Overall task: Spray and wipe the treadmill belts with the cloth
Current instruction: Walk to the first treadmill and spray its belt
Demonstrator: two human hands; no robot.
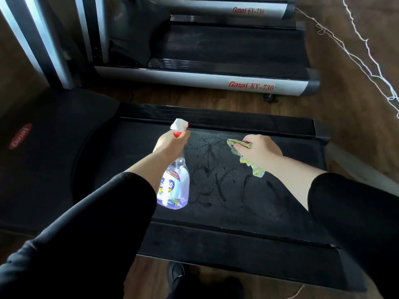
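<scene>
Left hand (pixel 170 143) grip clenched round spray bottle (pixel 176 186) above the treadmill belt (pixel 226 190), right hand (pixel 259 152) grip grasping cloth (pixel 252 167) on the wet belt

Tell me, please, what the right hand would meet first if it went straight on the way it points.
The right hand, holding the cloth, points left along the belt; it would probably meet the left hand gripping the spray bottle, though heights are unclear.
</scene>
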